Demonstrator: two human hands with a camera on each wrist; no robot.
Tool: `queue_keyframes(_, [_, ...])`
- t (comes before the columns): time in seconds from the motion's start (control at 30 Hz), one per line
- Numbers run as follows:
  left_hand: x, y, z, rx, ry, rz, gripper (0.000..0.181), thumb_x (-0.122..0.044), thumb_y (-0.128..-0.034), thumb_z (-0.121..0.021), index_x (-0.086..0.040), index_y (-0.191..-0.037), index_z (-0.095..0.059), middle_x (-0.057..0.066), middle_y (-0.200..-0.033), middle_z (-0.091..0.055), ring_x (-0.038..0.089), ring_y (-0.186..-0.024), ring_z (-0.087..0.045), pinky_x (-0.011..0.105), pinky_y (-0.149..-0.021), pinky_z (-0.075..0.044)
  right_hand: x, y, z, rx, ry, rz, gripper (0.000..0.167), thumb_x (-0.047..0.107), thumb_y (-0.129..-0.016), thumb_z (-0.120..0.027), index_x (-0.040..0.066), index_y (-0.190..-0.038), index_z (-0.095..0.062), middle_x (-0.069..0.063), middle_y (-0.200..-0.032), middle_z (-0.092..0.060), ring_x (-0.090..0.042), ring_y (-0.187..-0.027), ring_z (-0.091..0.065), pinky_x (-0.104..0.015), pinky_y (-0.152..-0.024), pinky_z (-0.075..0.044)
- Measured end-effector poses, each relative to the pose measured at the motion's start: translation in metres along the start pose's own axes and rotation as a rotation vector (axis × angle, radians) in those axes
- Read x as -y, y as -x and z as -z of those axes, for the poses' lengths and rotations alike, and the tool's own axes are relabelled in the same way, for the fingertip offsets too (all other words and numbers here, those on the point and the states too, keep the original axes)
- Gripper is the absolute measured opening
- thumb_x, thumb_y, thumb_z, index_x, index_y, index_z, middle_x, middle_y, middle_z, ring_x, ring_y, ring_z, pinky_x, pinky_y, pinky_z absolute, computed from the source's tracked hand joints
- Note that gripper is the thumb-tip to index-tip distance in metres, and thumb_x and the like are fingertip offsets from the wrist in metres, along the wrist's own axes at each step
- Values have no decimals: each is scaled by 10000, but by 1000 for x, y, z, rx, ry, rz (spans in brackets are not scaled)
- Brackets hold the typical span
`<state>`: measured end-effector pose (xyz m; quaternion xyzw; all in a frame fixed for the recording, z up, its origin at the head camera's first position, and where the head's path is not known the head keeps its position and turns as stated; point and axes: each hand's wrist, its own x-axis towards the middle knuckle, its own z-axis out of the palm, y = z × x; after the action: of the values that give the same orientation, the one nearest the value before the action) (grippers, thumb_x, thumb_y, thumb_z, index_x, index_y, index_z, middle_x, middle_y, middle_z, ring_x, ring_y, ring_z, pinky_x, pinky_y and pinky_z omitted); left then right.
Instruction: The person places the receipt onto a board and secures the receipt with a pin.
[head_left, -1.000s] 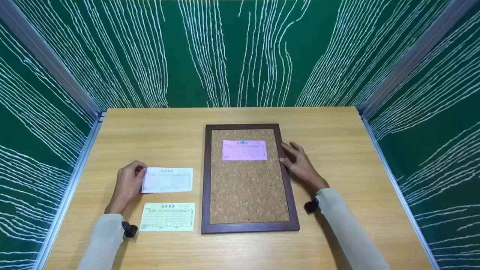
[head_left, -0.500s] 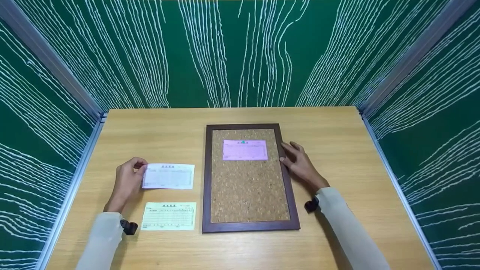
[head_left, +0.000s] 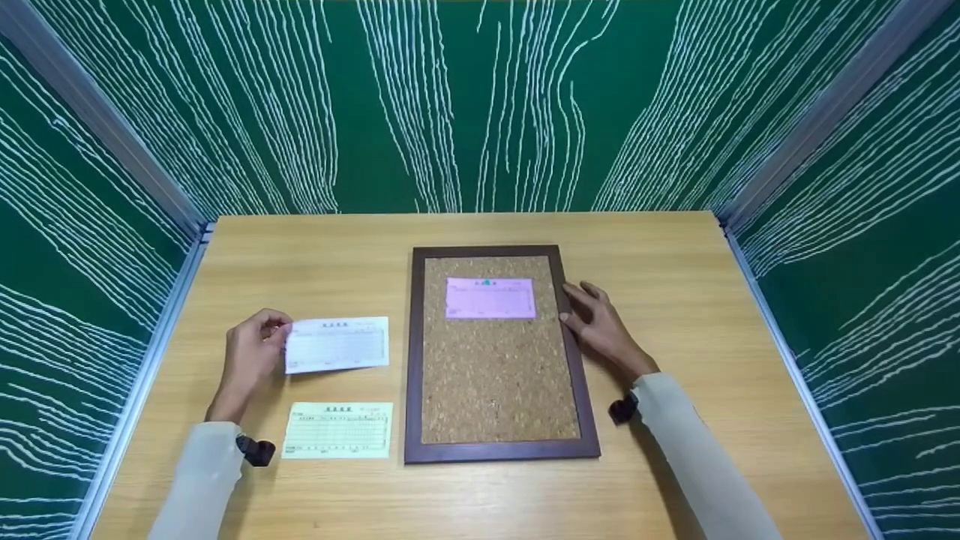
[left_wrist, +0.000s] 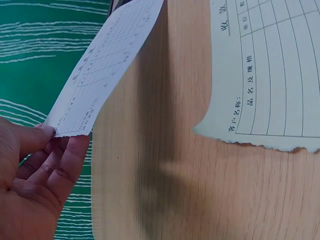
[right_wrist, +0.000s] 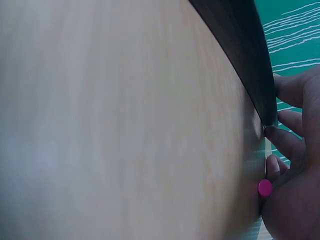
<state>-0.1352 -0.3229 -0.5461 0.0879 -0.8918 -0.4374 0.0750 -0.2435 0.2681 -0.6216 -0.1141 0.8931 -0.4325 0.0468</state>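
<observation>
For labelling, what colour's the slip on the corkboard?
The slip is pinkish purple, clearest in head view.

A pale wooden bench [head_left: 645,251] is bordered at the far side by a green back wall [head_left: 480,97], which is streaked from top to bottom with wavy white lines. It is flanked by a green left wall [head_left: 37,262] and a green right wall [head_left: 892,300], where similar lines are seen slanting or nearly level. The far corners are marked by a grey left post [head_left: 107,112] and a grey right post [head_left: 832,112]. The side edges are lined by a left rail [head_left: 141,375] and a right rail [head_left: 797,382].
</observation>
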Motion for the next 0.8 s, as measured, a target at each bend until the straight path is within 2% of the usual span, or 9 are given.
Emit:
queue_keyframes(0.17, [-2, -1, 2, 9, 67, 39, 156, -1, -1100, -627, 54, -1208, -725, 234, -1149, -730, 221, -945, -696, 186, -720, -593, 1, 0, 0, -4, 5, 3, 637, 242, -1093, -698, 100, -1673, -474, -309, -1755, -245, -540, -1624, -229, -713, -1301, -194])
queue_keyframes(0.3, [-5, 0, 4, 25, 159, 105, 194, -49, -1116, -629, 40, -1268, -709, 221, -1186, -711, 159, -886, -691, 237, -711, -621, 1, 1, 0, -9, -6, 13, 640, 229, -1087, -712, 91, -1667, -480, -315, -1754, -248, -541, -1620, -236, -708, -1302, -194])
queue_keyframes(0.53, [-13, -1, 5, 4, 302, 171, 240, -95, -1110, -660, 37, -1309, -692, 176, -1237, -692, 110, -929, -695, 261, -693, -631, 1, 1, 0, -9, -11, 26, 637, 239, -1090, -715, 72, -1659, -485, -326, -1748, -255, -547, -1615, -242, -713, -1299, -197])
queue_keyframes(0.67, [-20, -1, 5, -12, 340, 169, 232, -87, -1102, -672, 47, -1289, -695, 156, -1201, -703, 112, -931, -714, 248, -679, -632, 2, 2, 0, -9, -11, 29, 632, 224, -1088, -717, 74, -1658, -488, -332, -1744, -259, -555, -1611, -245, -722, -1296, -193])
queue_keyframes(0.8, [-25, -1, 3, -19, 378, 137, 209, -54, -1092, -671, 71, -1258, -693, 145, -1153, -710, 117, -905, -727, 230, -663, -623, 1, 1, 0, -13, -14, 31, 630, 200, -1086, -716, 78, -1660, -486, -327, -1745, -258, -547, -1614, -242, -716, -1296, -202])
